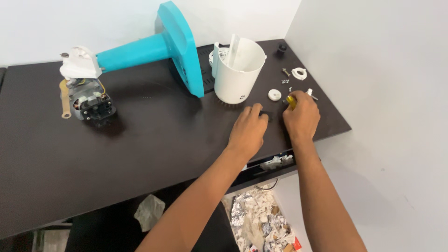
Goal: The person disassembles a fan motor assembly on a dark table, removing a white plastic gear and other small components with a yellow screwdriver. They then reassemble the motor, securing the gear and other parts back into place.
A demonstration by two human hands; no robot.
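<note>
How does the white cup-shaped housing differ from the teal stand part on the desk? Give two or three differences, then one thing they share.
The white housing stands roughly upright with its open mouth up; the teal stand part lies tipped on its side. The white housing is a short hollow cylinder; the teal stand part is a long tapering neck ending in a flat plate. Both rest on the dark desk.

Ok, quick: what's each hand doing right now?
Left hand: curled, knuckles up, resting on the black table; grip contents cannot be told.
Right hand: closed on a yellow-handled tool.
</note>
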